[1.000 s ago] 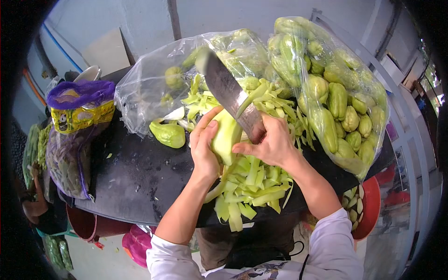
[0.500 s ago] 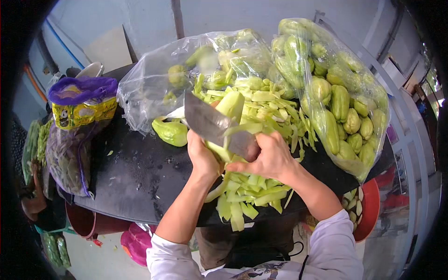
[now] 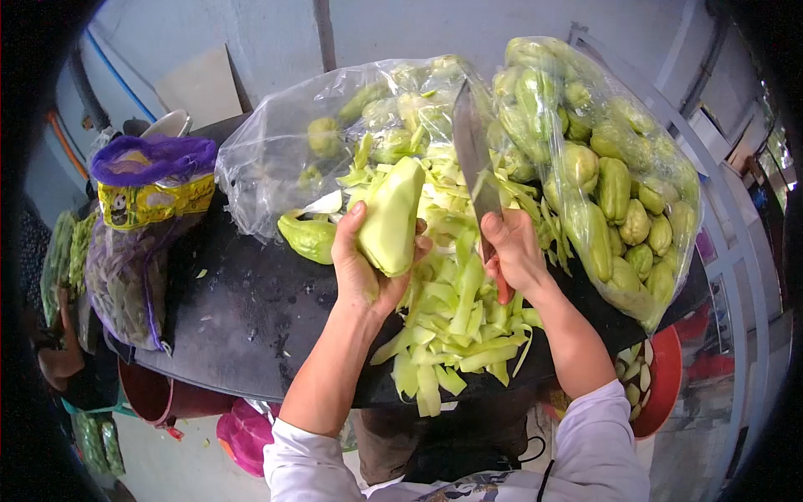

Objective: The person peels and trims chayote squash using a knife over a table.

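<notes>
I had the left hand (image 3: pixel 361 283) above the surface (image 3: pixel 234 314), well in from its left end, fingers wrapped around the chayote (image 3: pixel 391 217), which looked peeled. My right hand (image 3: pixel 519 249) had its fingers clenched on the knife (image 3: pixel 473 159), blade pointing toward the far edge, apart from the chayote. Peelings (image 3: pixel 456 322) lay heaped from the near edge back to a clear bag (image 3: pixel 268 151) at the far edge. An unpeeled chayote (image 3: pixel 309 240) lay left of the left hand; a mesh bag (image 3: pixel 130 280) stood at the left end.
</notes>
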`<state>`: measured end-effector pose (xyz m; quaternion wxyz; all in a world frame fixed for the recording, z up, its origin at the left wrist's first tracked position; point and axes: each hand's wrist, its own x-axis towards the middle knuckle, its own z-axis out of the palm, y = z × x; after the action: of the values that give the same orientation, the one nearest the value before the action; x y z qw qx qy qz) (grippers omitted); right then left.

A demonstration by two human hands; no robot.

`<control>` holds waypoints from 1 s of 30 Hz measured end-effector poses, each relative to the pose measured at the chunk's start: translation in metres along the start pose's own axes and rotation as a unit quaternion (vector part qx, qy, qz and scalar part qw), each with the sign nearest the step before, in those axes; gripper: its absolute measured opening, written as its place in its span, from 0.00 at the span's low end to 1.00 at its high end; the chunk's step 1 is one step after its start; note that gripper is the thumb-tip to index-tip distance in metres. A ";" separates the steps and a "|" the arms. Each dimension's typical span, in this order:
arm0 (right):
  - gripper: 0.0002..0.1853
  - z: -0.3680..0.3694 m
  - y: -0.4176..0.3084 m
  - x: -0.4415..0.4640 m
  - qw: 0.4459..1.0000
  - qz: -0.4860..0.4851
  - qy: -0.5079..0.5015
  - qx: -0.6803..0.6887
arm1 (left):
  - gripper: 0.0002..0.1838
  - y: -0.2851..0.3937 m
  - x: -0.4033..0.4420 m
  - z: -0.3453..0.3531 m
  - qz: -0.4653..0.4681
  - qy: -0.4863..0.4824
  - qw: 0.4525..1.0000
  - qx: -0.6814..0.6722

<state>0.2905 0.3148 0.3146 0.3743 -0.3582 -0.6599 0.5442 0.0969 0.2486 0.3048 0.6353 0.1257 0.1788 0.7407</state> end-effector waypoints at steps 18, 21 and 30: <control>0.20 0.000 -0.006 0.005 0.995 0.010 -0.048 0.086 | 0.37 0.002 0.004 -0.003 -0.055 0.017 0.997 0.060; 0.18 0.002 -0.013 0.003 0.996 0.015 -0.043 0.078 | 0.37 0.001 0.000 0.003 -0.063 -0.015 0.993 0.102; 0.36 0.000 0.004 0.012 0.986 -0.161 0.018 -0.044 | 0.42 -0.003 -0.008 0.003 -0.085 -0.033 0.968 0.235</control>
<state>0.2851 0.3260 0.3115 0.4526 -0.2736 -0.7255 0.4404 0.1019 0.2415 0.3072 0.6542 0.2806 0.3370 0.6162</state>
